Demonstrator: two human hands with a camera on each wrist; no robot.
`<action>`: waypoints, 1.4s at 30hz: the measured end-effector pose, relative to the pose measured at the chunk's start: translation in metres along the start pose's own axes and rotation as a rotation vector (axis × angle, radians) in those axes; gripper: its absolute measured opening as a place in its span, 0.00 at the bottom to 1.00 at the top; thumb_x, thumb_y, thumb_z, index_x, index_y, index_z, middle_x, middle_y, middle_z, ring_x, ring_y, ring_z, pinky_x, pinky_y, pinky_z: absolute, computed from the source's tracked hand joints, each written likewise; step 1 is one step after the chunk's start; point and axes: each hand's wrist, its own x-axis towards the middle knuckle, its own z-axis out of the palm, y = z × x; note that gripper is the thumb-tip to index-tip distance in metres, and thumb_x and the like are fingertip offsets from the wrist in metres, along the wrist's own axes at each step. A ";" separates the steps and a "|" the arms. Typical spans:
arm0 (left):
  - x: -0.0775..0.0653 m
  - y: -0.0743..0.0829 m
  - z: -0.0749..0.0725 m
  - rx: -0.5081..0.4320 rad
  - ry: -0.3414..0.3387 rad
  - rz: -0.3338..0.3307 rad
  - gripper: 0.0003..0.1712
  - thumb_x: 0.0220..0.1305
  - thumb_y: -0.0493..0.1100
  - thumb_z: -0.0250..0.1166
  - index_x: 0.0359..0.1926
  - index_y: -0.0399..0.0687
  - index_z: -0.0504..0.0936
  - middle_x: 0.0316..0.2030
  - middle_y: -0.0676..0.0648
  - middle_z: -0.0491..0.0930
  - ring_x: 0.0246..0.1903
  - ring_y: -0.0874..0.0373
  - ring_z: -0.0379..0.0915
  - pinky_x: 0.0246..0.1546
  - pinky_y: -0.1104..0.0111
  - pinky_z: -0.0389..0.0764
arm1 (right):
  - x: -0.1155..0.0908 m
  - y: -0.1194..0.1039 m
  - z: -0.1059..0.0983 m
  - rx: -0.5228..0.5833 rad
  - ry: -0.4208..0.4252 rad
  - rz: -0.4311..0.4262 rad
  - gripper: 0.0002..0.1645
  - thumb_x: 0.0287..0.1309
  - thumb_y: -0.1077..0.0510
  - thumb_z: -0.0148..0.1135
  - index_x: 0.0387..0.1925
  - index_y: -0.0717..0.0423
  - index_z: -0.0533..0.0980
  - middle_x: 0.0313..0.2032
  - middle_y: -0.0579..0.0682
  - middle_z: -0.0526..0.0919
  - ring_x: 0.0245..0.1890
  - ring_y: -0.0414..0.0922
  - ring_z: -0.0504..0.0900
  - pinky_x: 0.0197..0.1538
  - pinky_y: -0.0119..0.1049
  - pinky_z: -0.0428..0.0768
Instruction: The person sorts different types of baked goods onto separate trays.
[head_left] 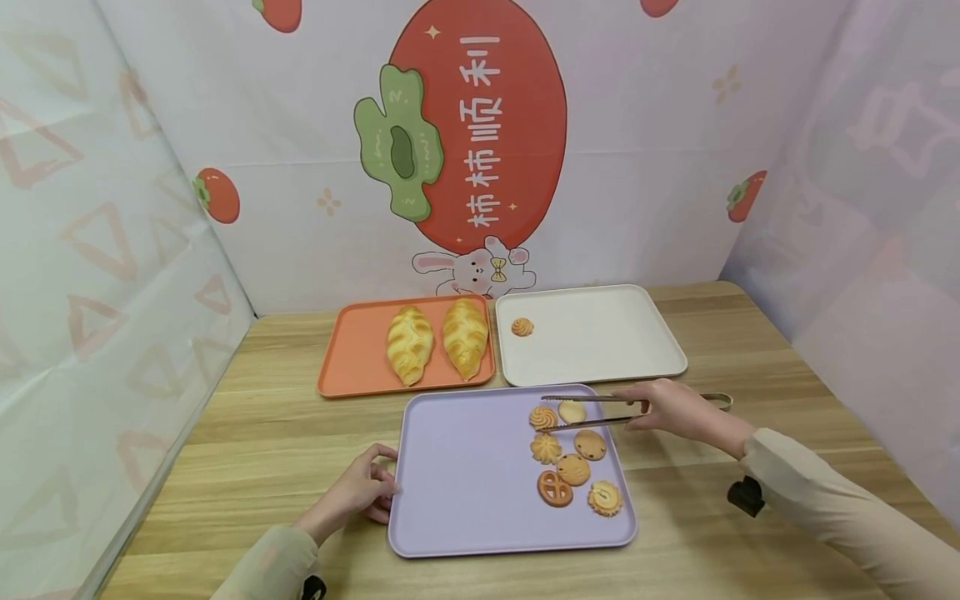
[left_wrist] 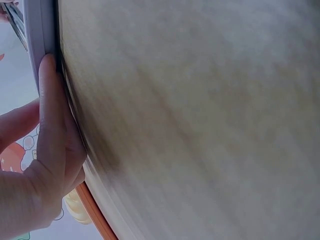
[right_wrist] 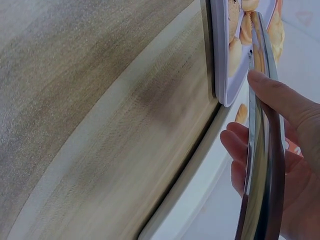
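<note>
At the left edge of a lilac tray [head_left: 480, 475], my left hand [head_left: 360, 487] touches the rim with its fingers; one long straight finger lies along the rim in the left wrist view. My right hand [head_left: 667, 407] holds metal tongs [right_wrist: 267, 150], thumb on one arm and fingers on the other. Their tips stand apart at the far and near sides of a swirl cookie [head_left: 543, 417]; whether they touch it, I cannot tell. Around it lie a pale round cookie [head_left: 572, 412], a flower-shaped cookie [head_left: 546, 448], a pretzel [head_left: 555, 489] and several others.
Behind, an orange tray [head_left: 356, 354] carries two croissant-like breads [head_left: 410, 343]. Beside it a white tray [head_left: 600, 333] bears one small swirl cookie [head_left: 522, 327] near its left end. All stand on a wood-grain table [head_left: 247, 433] with printed curtains [head_left: 300, 125] around it.
</note>
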 end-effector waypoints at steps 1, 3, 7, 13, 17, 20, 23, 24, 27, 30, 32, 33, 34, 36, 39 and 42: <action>0.000 0.000 0.000 0.001 0.001 0.001 0.25 0.50 0.25 0.54 0.51 0.32 0.58 0.24 0.45 0.69 0.17 0.56 0.71 0.16 0.60 0.80 | 0.000 0.000 0.000 -0.005 0.001 0.000 0.29 0.43 0.53 0.65 0.48 0.61 0.74 0.35 0.51 0.81 0.27 0.38 0.77 0.25 0.29 0.74; 0.001 -0.001 0.000 0.002 0.001 0.004 0.25 0.49 0.25 0.54 0.51 0.32 0.58 0.24 0.45 0.69 0.17 0.56 0.71 0.16 0.60 0.80 | 0.000 -0.001 0.001 -0.013 0.005 -0.005 0.28 0.43 0.53 0.66 0.48 0.62 0.74 0.34 0.51 0.80 0.27 0.38 0.77 0.24 0.28 0.73; 0.001 -0.002 0.000 0.000 0.000 0.006 0.25 0.49 0.25 0.54 0.50 0.32 0.58 0.24 0.45 0.69 0.17 0.56 0.71 0.16 0.60 0.79 | 0.001 -0.002 0.001 -0.025 0.009 -0.007 0.28 0.43 0.55 0.66 0.48 0.62 0.74 0.33 0.51 0.80 0.26 0.37 0.76 0.24 0.28 0.73; 0.001 -0.002 0.000 -0.003 0.006 -0.003 0.25 0.49 0.25 0.54 0.50 0.32 0.58 0.24 0.45 0.69 0.17 0.56 0.71 0.16 0.60 0.79 | 0.003 -0.005 0.000 -0.034 -0.004 -0.005 0.28 0.42 0.55 0.66 0.48 0.62 0.74 0.32 0.50 0.80 0.24 0.34 0.73 0.23 0.28 0.72; 0.001 -0.001 0.000 -0.001 0.010 -0.010 0.25 0.50 0.25 0.54 0.51 0.32 0.58 0.25 0.44 0.69 0.17 0.56 0.71 0.16 0.59 0.79 | 0.005 -0.007 -0.002 -0.045 -0.007 -0.007 0.28 0.42 0.55 0.67 0.47 0.62 0.75 0.30 0.50 0.81 0.24 0.34 0.73 0.23 0.28 0.72; 0.001 -0.001 0.000 -0.001 0.012 -0.011 0.25 0.50 0.25 0.54 0.51 0.32 0.58 0.25 0.44 0.69 0.17 0.56 0.71 0.16 0.60 0.79 | 0.006 -0.007 -0.002 -0.055 -0.005 -0.007 0.27 0.42 0.55 0.67 0.47 0.63 0.75 0.32 0.52 0.81 0.26 0.37 0.76 0.24 0.29 0.73; 0.001 -0.001 0.000 -0.001 0.013 -0.005 0.25 0.49 0.25 0.53 0.50 0.32 0.58 0.24 0.45 0.69 0.17 0.56 0.71 0.16 0.60 0.79 | 0.007 -0.006 -0.003 -0.056 -0.011 -0.013 0.27 0.42 0.55 0.67 0.46 0.63 0.75 0.35 0.54 0.81 0.30 0.43 0.79 0.27 0.32 0.76; 0.002 -0.001 0.000 0.000 0.013 -0.003 0.25 0.49 0.25 0.53 0.50 0.32 0.58 0.24 0.45 0.69 0.17 0.56 0.71 0.16 0.60 0.79 | 0.007 -0.006 -0.003 -0.059 -0.013 -0.014 0.27 0.42 0.55 0.67 0.46 0.63 0.75 0.35 0.55 0.81 0.32 0.46 0.80 0.29 0.33 0.77; 0.002 -0.001 0.000 -0.003 0.013 -0.004 0.25 0.49 0.25 0.53 0.50 0.32 0.58 0.24 0.45 0.69 0.17 0.56 0.71 0.16 0.60 0.79 | 0.006 -0.006 -0.003 -0.064 -0.017 -0.026 0.26 0.42 0.55 0.67 0.45 0.63 0.76 0.36 0.56 0.81 0.35 0.49 0.80 0.32 0.37 0.79; 0.002 -0.001 0.000 -0.007 0.013 -0.007 0.25 0.49 0.25 0.53 0.50 0.32 0.58 0.24 0.45 0.69 0.17 0.56 0.71 0.16 0.60 0.79 | 0.006 -0.007 -0.003 -0.072 -0.018 -0.030 0.25 0.42 0.55 0.66 0.45 0.63 0.76 0.36 0.56 0.82 0.34 0.49 0.80 0.32 0.38 0.79; 0.001 -0.001 0.000 -0.005 0.013 -0.010 0.25 0.50 0.25 0.53 0.51 0.32 0.58 0.24 0.45 0.69 0.17 0.56 0.71 0.16 0.60 0.79 | 0.007 -0.007 -0.003 -0.085 -0.019 -0.037 0.24 0.43 0.56 0.66 0.44 0.63 0.76 0.35 0.55 0.82 0.33 0.48 0.80 0.32 0.37 0.79; 0.001 -0.001 0.000 -0.003 0.013 -0.012 0.25 0.50 0.25 0.54 0.51 0.32 0.58 0.24 0.44 0.69 0.17 0.56 0.71 0.16 0.60 0.79 | 0.007 -0.007 -0.003 -0.089 -0.023 -0.043 0.24 0.43 0.56 0.66 0.44 0.63 0.76 0.35 0.55 0.82 0.32 0.47 0.80 0.31 0.36 0.79; 0.001 -0.001 0.000 -0.003 0.013 -0.012 0.25 0.50 0.25 0.54 0.51 0.32 0.58 0.25 0.44 0.69 0.17 0.55 0.71 0.16 0.60 0.79 | 0.007 -0.007 -0.003 -0.092 -0.025 -0.043 0.24 0.43 0.56 0.65 0.44 0.63 0.76 0.34 0.55 0.82 0.32 0.47 0.80 0.31 0.35 0.79; 0.001 -0.001 0.000 0.000 0.011 -0.013 0.25 0.50 0.25 0.54 0.51 0.32 0.58 0.25 0.44 0.69 0.17 0.55 0.70 0.16 0.60 0.79 | 0.007 -0.008 -0.003 -0.102 -0.022 -0.059 0.23 0.44 0.57 0.65 0.44 0.64 0.76 0.33 0.54 0.82 0.30 0.45 0.80 0.29 0.34 0.78; 0.001 -0.001 0.000 0.000 0.008 -0.012 0.25 0.50 0.25 0.53 0.51 0.32 0.57 0.24 0.44 0.69 0.17 0.56 0.70 0.16 0.60 0.79 | 0.007 -0.010 -0.004 -0.114 -0.008 -0.076 0.23 0.44 0.58 0.65 0.44 0.65 0.76 0.32 0.54 0.82 0.28 0.43 0.80 0.28 0.32 0.78; 0.001 -0.001 0.000 -0.002 0.007 -0.010 0.25 0.50 0.25 0.53 0.51 0.32 0.57 0.24 0.45 0.69 0.17 0.56 0.70 0.15 0.60 0.79 | 0.006 -0.010 -0.003 -0.118 0.006 -0.082 0.23 0.44 0.58 0.65 0.44 0.65 0.76 0.32 0.53 0.82 0.27 0.41 0.79 0.27 0.30 0.77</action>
